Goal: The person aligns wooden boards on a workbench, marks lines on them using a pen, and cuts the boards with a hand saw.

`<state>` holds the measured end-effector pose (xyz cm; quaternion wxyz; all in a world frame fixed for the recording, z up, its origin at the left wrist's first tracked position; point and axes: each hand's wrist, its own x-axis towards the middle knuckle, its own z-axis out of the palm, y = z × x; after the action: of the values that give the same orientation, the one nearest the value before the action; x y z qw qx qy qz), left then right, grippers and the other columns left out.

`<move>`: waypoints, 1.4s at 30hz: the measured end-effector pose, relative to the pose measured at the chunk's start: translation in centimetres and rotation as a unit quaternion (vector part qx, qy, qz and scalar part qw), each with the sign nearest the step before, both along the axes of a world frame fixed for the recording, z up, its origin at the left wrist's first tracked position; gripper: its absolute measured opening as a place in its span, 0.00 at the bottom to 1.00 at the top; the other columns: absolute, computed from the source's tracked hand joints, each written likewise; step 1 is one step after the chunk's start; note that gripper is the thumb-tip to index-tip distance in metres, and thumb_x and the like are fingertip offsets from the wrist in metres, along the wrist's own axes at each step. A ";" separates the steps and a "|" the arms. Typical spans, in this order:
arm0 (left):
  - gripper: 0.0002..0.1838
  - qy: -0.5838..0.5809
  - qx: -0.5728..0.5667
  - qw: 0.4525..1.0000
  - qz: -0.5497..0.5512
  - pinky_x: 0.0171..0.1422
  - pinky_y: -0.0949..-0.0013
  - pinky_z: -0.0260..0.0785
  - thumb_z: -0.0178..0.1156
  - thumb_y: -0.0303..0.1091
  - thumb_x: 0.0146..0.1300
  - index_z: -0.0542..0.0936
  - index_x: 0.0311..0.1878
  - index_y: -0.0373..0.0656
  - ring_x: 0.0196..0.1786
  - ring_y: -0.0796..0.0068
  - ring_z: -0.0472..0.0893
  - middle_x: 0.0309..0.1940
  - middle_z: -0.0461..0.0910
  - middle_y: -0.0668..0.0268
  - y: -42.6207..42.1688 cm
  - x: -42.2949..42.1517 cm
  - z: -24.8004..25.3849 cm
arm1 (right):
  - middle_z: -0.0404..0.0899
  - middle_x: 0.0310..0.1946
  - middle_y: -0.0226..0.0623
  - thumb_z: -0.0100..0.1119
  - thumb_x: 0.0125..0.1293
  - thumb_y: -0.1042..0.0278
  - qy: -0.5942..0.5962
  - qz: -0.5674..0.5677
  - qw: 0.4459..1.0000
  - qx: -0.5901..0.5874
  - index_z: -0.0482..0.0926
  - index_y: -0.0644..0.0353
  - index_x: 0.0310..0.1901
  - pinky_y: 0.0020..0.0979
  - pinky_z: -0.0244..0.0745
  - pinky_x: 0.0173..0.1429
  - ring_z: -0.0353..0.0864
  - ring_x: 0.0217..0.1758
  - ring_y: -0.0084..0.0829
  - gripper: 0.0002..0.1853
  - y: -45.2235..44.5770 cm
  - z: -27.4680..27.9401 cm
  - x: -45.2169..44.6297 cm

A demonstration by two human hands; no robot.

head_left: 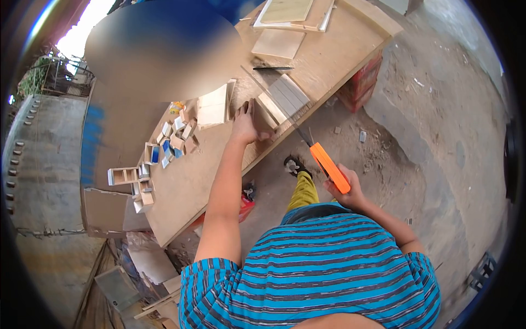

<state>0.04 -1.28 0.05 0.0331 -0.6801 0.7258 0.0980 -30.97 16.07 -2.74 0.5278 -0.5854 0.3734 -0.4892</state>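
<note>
My right hand is closed around the orange handle of a hand saw, out past the table's near edge. The saw's thin blade runs up and left across a light wooden board with several pencil lines on it, near the table edge. My left hand lies on the table to the left of the blade, with fingers stretched and thumb apart. It rests against the wood beside the marked board; the exact contact is unclear. Beyond the board lies a dark, thin pointed tool.
Flat wooden pieces lie left of my left hand. Farther left are several small wooden blocks and small open wooden boxes. Boards are stacked at the far end of the table. A red crate stands underneath.
</note>
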 end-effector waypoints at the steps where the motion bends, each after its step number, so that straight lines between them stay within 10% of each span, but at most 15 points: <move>1: 0.74 -0.007 0.004 1.000 -0.002 0.78 0.56 0.55 0.82 0.48 0.27 0.46 0.78 0.43 0.75 0.47 0.57 0.74 0.57 0.49 0.0 0.0 0.1 | 0.63 0.23 0.38 0.67 0.60 0.72 0.003 0.000 1.000 -0.002 0.69 0.63 0.32 0.31 0.60 0.31 0.60 0.24 0.34 0.13 -0.1 0.1 0.0; 11: 0.73 -0.108 0.039 0.993 -0.012 0.77 0.61 0.57 0.79 0.55 0.34 0.44 0.78 0.42 0.78 0.60 0.54 0.77 0.50 0.52 -0.7 0.0 -0.1 | 0.69 0.24 0.38 0.69 0.58 0.72 -0.004 0.013 0.999 -0.030 0.70 0.61 0.33 0.32 0.65 0.31 0.71 0.24 0.37 0.13 0.2 0.7 0.9; 19: 0.61 -0.078 0.112 0.991 0.008 0.75 0.62 0.59 0.78 0.60 0.32 0.66 0.69 0.36 0.74 0.56 0.62 0.66 0.69 0.48 -1.9 -0.2 0.9 | 0.69 0.24 0.40 0.68 0.59 0.70 0.026 0.051 0.997 -0.042 0.71 0.61 0.35 0.34 0.67 0.31 0.72 0.25 0.42 0.13 0.0 1.9 1.2; 29: 0.60 -0.094 0.028 0.988 -0.117 0.74 0.61 0.60 0.76 0.66 0.29 0.70 0.68 0.43 0.72 0.50 0.64 0.67 0.70 0.53 -4.0 3.1 -3.7 | 0.71 0.27 0.44 0.69 0.61 0.66 0.010 0.108 0.994 -0.030 0.71 0.63 0.40 0.35 0.68 0.35 0.72 0.29 0.46 0.15 -0.3 1.0 0.8; 33: 0.57 -0.116 0.109 0.986 -0.049 0.73 0.62 0.62 0.76 0.65 0.31 0.72 0.66 0.43 0.71 0.51 0.66 0.67 0.70 0.52 -2.5 -0.7 1.3 | 0.68 0.25 0.32 0.64 0.64 0.68 -0.051 0.086 0.990 0.103 0.71 0.62 0.32 0.30 0.65 0.36 0.66 0.28 0.25 0.11 0.6 -0.5 0.6; 42: 0.57 -0.073 0.123 0.989 -0.032 0.66 0.63 0.70 0.79 0.63 0.28 0.76 0.58 0.28 0.64 0.56 0.75 0.63 0.73 0.48 -2.2 -1.2 2.2 | 0.69 0.22 0.29 0.67 0.63 0.62 0.006 0.081 0.995 0.052 0.73 0.61 0.30 0.29 0.64 0.31 0.66 0.25 0.23 0.14 1.3 0.3 1.8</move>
<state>-1.16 -3.53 2.24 0.1719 -0.6530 0.7250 0.1354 -29.17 17.38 -2.49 0.5930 -0.5885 0.3528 -0.4214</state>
